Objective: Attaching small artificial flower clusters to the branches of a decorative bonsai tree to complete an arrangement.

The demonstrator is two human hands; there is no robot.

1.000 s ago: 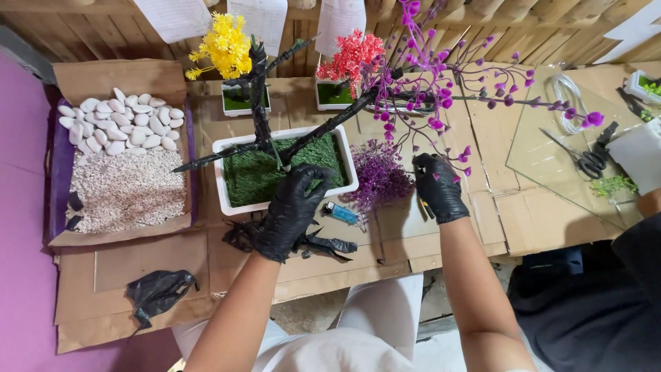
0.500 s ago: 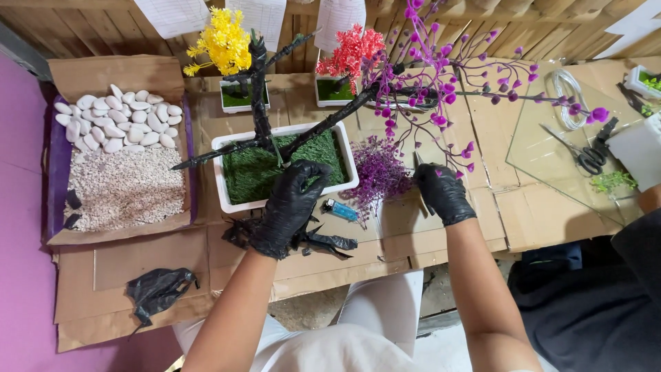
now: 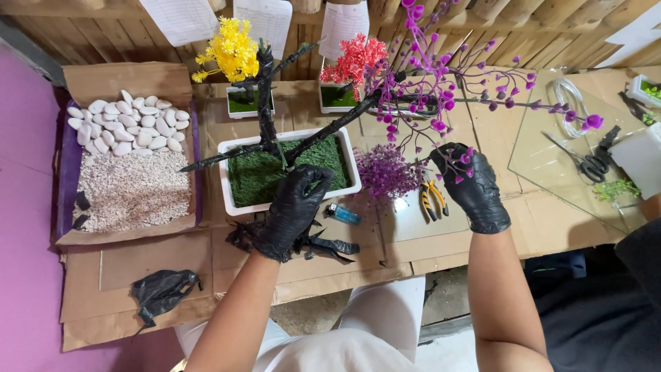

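Observation:
A white rectangular planter (image 3: 231, 149) filled with green moss holds a black artificial tree (image 3: 266, 103). One of its branches reaches right and carries purple blossoms (image 3: 427, 89). My left hand (image 3: 292, 210), in a black glove, curls over the planter's near rim. My right hand (image 3: 474, 187), also gloved, pinches a low twig of purple blossoms (image 3: 456, 165) hanging from that branch. A bushy purple tuft (image 3: 389, 172) lies between my hands. Loose black branch pieces (image 3: 332, 245) lie under my left wrist.
Yellow-handled pliers (image 3: 430, 200) and a blue lighter (image 3: 342, 214) lie on the cardboard. A box of white pebbles and gravel (image 3: 131, 186) sits left. Small pots of yellow (image 3: 233, 52) and red (image 3: 354, 58) flowers stand behind. A glass sheet with scissors (image 3: 585, 165) and another person's arm (image 3: 647, 207) are right.
My right hand has lifted from the table near the pliers up to the purple twig. My left hand has stayed on the planter's rim.

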